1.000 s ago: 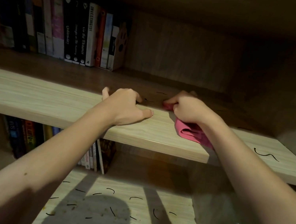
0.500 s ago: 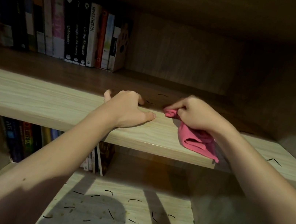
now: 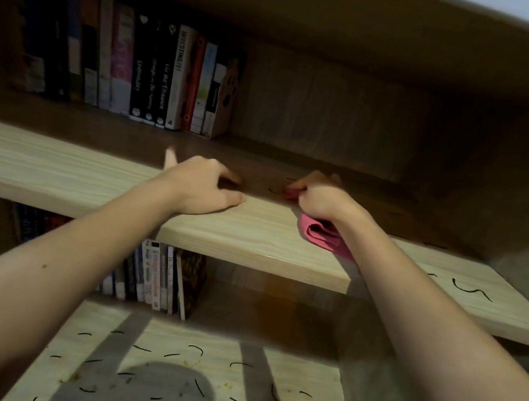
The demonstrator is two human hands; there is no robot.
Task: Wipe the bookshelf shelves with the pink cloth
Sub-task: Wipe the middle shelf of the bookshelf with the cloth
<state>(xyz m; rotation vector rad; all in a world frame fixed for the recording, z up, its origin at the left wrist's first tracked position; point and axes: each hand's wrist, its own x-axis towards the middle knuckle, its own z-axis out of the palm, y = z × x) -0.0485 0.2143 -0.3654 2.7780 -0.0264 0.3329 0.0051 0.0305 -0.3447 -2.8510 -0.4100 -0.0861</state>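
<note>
While right hand is clenching cloth, hiding most of it, left hand is resting loose-fingered on shelf.

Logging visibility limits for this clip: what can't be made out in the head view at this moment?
Head view only:
- pink cloth: mostly covered by the right hand gripping it; only a tip and the trailing fold show.
- left hand: fingertips blurred, so their contact with the shelf board is unclear.
- upper-shelf books: leftmost spines too dark to read.
- lower-shelf books: tops hidden behind the shelf board.
</note>
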